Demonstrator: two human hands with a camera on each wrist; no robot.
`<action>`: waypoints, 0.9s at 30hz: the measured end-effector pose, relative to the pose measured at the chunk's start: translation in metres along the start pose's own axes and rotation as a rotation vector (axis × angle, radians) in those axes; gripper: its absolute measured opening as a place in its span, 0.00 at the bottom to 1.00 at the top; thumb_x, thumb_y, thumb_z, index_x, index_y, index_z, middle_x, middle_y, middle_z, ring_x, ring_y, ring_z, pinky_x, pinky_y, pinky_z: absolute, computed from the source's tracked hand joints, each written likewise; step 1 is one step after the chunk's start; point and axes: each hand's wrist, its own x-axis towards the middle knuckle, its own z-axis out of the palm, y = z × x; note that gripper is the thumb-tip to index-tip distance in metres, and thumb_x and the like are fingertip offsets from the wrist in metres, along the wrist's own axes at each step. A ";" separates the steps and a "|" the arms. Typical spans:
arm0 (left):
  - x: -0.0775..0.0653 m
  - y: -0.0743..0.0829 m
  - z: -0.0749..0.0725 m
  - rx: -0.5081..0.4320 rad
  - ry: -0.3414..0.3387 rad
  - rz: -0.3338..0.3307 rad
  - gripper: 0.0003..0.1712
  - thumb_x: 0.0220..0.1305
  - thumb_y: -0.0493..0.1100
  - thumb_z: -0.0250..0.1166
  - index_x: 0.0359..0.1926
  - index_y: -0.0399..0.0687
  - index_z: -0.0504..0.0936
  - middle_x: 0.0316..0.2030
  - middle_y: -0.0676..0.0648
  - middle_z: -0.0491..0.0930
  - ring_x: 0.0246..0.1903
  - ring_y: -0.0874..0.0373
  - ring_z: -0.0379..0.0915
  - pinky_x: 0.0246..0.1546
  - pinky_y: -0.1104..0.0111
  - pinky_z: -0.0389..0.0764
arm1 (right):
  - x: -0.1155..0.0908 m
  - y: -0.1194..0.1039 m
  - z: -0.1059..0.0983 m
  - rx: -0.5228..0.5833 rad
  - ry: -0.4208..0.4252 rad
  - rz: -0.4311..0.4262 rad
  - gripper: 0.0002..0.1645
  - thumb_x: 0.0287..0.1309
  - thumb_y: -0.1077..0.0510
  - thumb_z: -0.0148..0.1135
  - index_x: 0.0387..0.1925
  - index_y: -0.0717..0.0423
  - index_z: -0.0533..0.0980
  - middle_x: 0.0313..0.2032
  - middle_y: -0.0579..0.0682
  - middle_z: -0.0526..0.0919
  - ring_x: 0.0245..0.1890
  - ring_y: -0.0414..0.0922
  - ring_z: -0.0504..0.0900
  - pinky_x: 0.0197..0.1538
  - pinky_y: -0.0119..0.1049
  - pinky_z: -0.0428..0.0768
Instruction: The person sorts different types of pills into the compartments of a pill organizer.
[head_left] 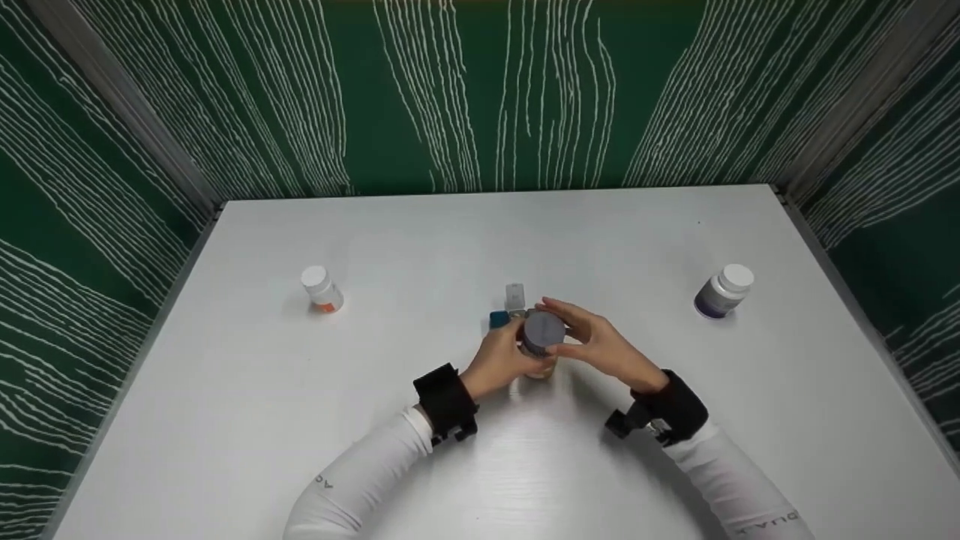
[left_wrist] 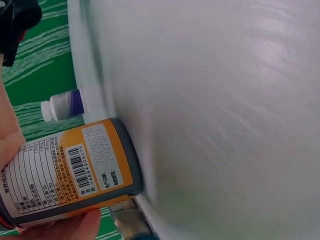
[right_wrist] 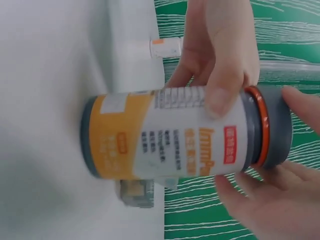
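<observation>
A supplement bottle [right_wrist: 170, 135] with a white and orange label is held close to the tabletop in front of me. I cannot tell whether its base touches the table. My left hand [head_left: 499, 361] grips the bottle's body, its thumb lying across the label in the right wrist view. The bottle's grey cap [head_left: 544, 332] faces up toward the head camera. My right hand [head_left: 604, 346] holds this cap between thumb and fingers. An orange ring shows just under the cap in the right wrist view. Printed text and a barcode fill the label's back [left_wrist: 75, 170] in the left wrist view.
Just behind the bottle stand a small clear container [head_left: 515, 296] and a blue item [head_left: 499, 319], both partly hidden. A white bottle with an orange mark [head_left: 322, 289] stands at left. Another white-capped bottle with a purple base [head_left: 724, 291] stands at right on the white table [head_left: 225, 390].
</observation>
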 end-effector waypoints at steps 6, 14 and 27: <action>0.000 0.000 -0.001 -0.003 -0.010 0.020 0.35 0.46 0.44 0.69 0.54 0.37 0.67 0.46 0.42 0.75 0.45 0.58 0.72 0.43 0.74 0.72 | 0.002 0.001 0.013 -0.116 0.201 -0.026 0.34 0.43 0.62 0.68 0.55 0.60 0.68 0.49 0.55 0.71 0.51 0.47 0.68 0.55 0.41 0.66; 0.000 -0.001 -0.001 -0.024 -0.029 -0.008 0.36 0.46 0.43 0.70 0.56 0.39 0.66 0.45 0.43 0.75 0.44 0.56 0.72 0.42 0.73 0.72 | 0.007 0.003 0.034 -0.338 0.384 -0.033 0.35 0.40 0.55 0.70 0.47 0.65 0.64 0.45 0.57 0.69 0.46 0.49 0.69 0.45 0.43 0.69; 0.000 0.001 0.000 -0.014 -0.011 0.002 0.34 0.47 0.46 0.68 0.55 0.39 0.67 0.48 0.45 0.75 0.47 0.60 0.70 0.46 0.72 0.70 | -0.003 -0.008 -0.005 -0.007 -0.057 0.023 0.35 0.52 0.62 0.60 0.62 0.58 0.60 0.59 0.53 0.65 0.58 0.45 0.65 0.59 0.42 0.61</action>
